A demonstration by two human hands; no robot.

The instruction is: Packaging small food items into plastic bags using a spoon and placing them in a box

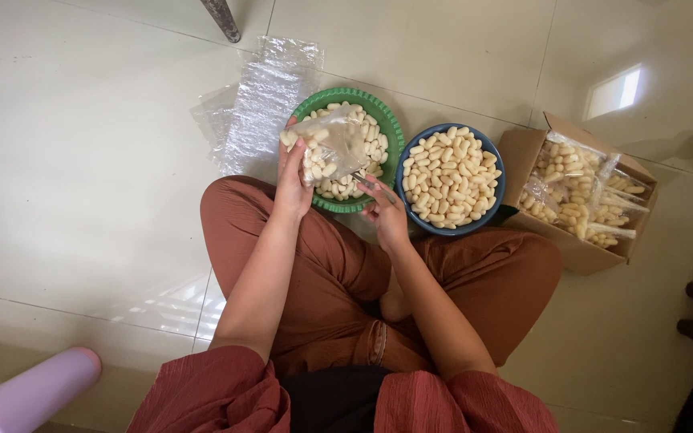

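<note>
left hand fingers grasp a clear bag of pale puffs over the green bowl, frame centre; right hand fingers pinch the bag's lower edge.

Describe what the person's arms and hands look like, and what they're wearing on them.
Both forearms are bare from the elbow down. Loose rust-red sleeves cover the upper arms, matching the rust-red trousers. The left hand and right hand wear no gloves; no watch or bracelet shows at either wrist. Whether there are rings is too small to tell.
</note>
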